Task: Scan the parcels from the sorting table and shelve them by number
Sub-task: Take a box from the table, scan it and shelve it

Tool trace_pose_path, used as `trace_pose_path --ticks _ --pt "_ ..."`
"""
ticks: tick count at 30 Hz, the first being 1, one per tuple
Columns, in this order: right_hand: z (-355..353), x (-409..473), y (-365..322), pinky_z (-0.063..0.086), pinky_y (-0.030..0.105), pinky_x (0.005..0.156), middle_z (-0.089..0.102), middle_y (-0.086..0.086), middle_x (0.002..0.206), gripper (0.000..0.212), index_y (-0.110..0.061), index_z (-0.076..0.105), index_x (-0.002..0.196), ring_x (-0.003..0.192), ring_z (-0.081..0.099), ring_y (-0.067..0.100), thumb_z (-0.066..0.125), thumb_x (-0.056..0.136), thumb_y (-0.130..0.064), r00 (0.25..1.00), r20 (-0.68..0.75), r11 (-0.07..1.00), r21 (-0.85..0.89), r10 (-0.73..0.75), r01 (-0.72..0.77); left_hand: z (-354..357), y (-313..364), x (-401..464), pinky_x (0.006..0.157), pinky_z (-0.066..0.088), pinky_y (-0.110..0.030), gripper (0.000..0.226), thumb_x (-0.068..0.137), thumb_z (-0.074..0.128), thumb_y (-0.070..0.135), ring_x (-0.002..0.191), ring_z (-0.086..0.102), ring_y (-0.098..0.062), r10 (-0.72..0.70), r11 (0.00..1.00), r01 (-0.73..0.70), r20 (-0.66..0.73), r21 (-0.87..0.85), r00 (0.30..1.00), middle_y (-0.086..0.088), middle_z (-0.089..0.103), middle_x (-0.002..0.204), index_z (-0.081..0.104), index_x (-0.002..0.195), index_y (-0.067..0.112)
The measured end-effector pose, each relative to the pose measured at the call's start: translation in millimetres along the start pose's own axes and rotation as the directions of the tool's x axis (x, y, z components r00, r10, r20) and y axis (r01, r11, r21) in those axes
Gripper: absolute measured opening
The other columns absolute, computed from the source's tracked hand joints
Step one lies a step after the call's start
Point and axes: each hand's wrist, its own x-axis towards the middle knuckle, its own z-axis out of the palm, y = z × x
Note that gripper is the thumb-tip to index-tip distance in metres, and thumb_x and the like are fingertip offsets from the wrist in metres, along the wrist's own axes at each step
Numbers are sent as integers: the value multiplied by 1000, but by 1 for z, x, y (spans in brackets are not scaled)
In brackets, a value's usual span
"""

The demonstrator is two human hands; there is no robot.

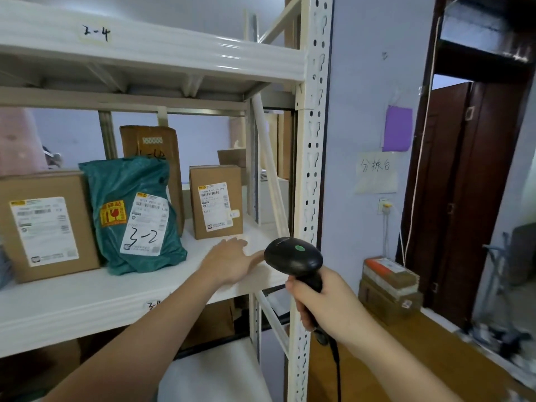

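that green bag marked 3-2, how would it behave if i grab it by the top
The green bag is wrinkled soft plastic, so it would probably sag rather than stay stiff. Its red fragile sticker suggests gentle handling. It slumps against the tall box, so it may flop once pulled free.

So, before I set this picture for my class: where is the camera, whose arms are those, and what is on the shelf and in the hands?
There is one picture, taken by a camera worn on a person's head, looking down at their own arms. The right hand grips a black barcode scanner. The left hand lies open on the white shelf, holding nothing. On that shelf stand a large cardboard box, a green bag marked 3-2, and a small box just beyond the left hand's fingers.
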Motion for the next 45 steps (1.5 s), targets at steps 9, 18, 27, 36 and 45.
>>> trace_pose_path --ticks 9,18,27,36,45 --pt "-47 -46 21 53 28 55 59 -1 56 17 -14 59 85 48 57 14 61 97 -26 1000 -4 1000 -12 5 -5 18 82 -61 108 50 -43 62 93 57 63 133 59 -24 160 985 -156 -38 78 986 5 60 151 49 150 41" --pt "-144 -87 61 53 28 56 60 0 56 18 -18 59 84 49 59 16 60 98 -29 996 -79 997 -72 32 -38 77 196 -75 84 59 -39 56 79 35 73 96 69 -15 348 935 -350 47 48 936 13 72 105 62 114 39" --pt "-240 -109 129 49 30 52 57 6 56 20 -7 57 89 49 56 19 61 96 -25 962 -222 983 -58 156 -173 177 277 -34 111 48 -43 73 92 46 77 140 53 -22 340 940 -342 125 -6 932 8 53 157 48 153 37" --pt "-302 -55 201 46 25 48 55 5 53 17 -6 56 90 46 54 19 61 97 -21 917 -295 953 -61 267 -297 274 330 54 109 47 -40 53 98 59 59 132 57 -21 376 926 -372 222 -62 900 5 59 150 55 146 38" --pt "-364 37 262 49 28 51 57 4 55 13 -11 58 91 47 56 18 63 96 -22 855 -364 915 -17 370 -403 352 367 172 99 55 -39 64 88 51 83 113 66 -17 378 926 -355 290 -132 879 10 69 131 61 134 40"
